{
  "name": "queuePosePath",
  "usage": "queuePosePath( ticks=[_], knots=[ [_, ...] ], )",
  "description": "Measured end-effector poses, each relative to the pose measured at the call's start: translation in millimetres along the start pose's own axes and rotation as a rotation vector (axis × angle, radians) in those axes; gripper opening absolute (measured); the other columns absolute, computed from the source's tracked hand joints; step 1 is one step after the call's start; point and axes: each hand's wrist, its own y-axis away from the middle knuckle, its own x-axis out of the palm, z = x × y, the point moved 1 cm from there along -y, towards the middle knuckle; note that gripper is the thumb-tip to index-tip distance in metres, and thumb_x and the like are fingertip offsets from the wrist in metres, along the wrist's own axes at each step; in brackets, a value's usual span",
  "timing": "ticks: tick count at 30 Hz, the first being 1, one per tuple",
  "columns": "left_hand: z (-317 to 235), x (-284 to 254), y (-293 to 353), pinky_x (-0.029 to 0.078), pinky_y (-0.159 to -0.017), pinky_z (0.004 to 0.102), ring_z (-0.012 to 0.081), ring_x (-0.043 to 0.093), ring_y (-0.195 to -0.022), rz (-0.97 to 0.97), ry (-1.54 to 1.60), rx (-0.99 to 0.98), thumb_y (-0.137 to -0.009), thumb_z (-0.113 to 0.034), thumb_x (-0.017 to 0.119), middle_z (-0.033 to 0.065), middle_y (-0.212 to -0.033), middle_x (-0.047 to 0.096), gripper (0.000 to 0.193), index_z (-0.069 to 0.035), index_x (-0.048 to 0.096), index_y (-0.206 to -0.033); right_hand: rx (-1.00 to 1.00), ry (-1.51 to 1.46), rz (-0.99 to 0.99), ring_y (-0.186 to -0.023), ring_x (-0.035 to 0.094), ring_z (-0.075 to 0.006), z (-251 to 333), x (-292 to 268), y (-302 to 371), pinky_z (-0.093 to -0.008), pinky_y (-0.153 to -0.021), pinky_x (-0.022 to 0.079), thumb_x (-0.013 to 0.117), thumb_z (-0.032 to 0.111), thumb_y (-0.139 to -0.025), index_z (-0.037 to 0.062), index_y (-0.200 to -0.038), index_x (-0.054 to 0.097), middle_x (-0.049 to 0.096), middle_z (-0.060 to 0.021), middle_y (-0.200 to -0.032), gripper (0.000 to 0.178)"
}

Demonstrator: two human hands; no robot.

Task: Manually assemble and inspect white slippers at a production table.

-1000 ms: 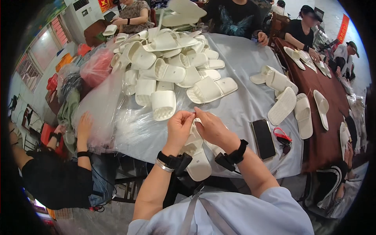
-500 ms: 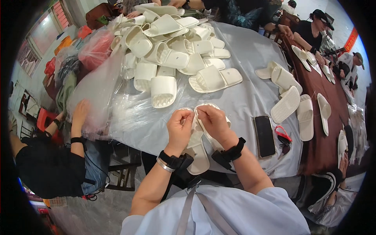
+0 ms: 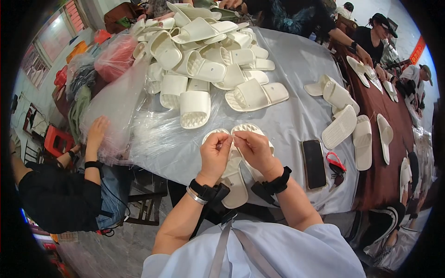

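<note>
My left hand point(image 3: 215, 156) and my right hand point(image 3: 256, 150) meet fingertip to fingertip, both pinched. Whatever sits between the fingers is too small to make out. Beneath them, a pair of cream slippers lies at the table's near edge: the left slipper point(image 3: 235, 187) shows its heel part, the right slipper point(image 3: 250, 128) its ridged toe end. My hands cover the middle of both. Just beyond lie a single slipper point(image 3: 194, 109) and another slipper point(image 3: 252, 95), at the front of a large heap of slippers point(image 3: 199, 67).
On the grey cloth point(image 3: 292, 125), a black phone point(image 3: 314, 164) and red-strapped keys point(image 3: 336, 167) lie right of my hands. More slippers point(image 3: 340, 125) are farther right, some on a brown cloth point(image 3: 394, 139). Clear plastic bags point(image 3: 120, 106) lie left, under a co-worker's hand point(image 3: 97, 129). Other people work around the table.
My fingertips have come closer together, and more of the slippers' toe ends shows. At the far right, a co-worker's arm has shifted over the brown cloth.
</note>
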Motion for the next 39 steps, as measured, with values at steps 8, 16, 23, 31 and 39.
queuePosePath(
  ticks=[8, 16, 23, 31, 39],
  knots=[
    [-2.0, -7.0, -1.6, 0.045, -0.06, 0.0212, 0.0054, 0.053, -0.069, -0.015, -0.024, -0.025, -0.091, -0.006, 0.062, -0.0001, -0.079, 0.06, 0.005, -0.002, 0.063, -0.093, 0.039, -0.025, 0.001, -0.069, 0.067, -0.0221, -3.7, 10.6, -2.2, -0.0313, -0.059, 0.052, 0.063, 0.0, -0.087, -0.0017, -0.103, 0.063, 0.069, -0.0149, -0.084, 0.016],
    [4.7, 10.0, -5.0, 0.047, -0.066, 0.0357, 0.0259, 0.058, -0.074, 0.009, -0.163, 0.235, -0.088, -0.016, 0.064, 0.0119, -0.081, 0.057, 0.015, -0.001, 0.059, -0.087, 0.085, 0.01, -0.101, -0.064, 0.053, -0.0084, -28.5, -0.8, 17.3, -0.0241, -0.058, 0.046, 0.053, 0.012, -0.097, 0.0007, -0.11, 0.062, 0.059, -0.0004, -0.073, 0.02],
    [2.7, 2.8, 4.0, 0.046, -0.068, 0.0396, 0.0327, 0.058, -0.076, -0.052, -0.17, 0.247, -0.082, -0.011, 0.064, 0.0136, -0.08, 0.058, 0.011, -0.002, 0.059, -0.085, 0.179, -0.065, -0.014, -0.065, 0.049, -0.0075, -29.8, 5.1, 13.2, -0.0225, -0.058, 0.042, 0.052, 0.015, -0.098, 0.0016, -0.102, 0.059, 0.055, -0.0003, -0.074, 0.015],
    [-0.3, 8.7, -1.8, 0.045, -0.068, 0.0407, 0.0327, 0.058, -0.076, 0.029, -0.185, 0.251, -0.078, -0.01, 0.065, 0.0131, -0.079, 0.057, 0.011, -0.002, 0.059, -0.083, 0.164, -0.023, 0.069, -0.072, 0.049, -0.0066, -40.0, -5.8, 16.2, -0.0216, -0.061, 0.043, 0.054, 0.007, -0.096, -0.0006, -0.094, 0.058, 0.057, -0.0019, -0.081, 0.008],
    [-4.8, 5.3, 0.7, 0.046, -0.063, 0.0322, 0.0236, 0.059, -0.072, 0.14, -0.182, 0.227, -0.085, -0.005, 0.065, 0.0105, -0.081, 0.06, 0.009, -0.002, 0.065, -0.093, 0.181, 0.125, -0.056, -0.059, 0.053, -0.0166, -7.9, -0.1, 7.2, -0.0283, -0.054, 0.042, 0.06, -0.001, -0.088, -0.0014, -0.086, 0.062, 0.059, -0.0092, -0.07, 0.003]
  ],
)
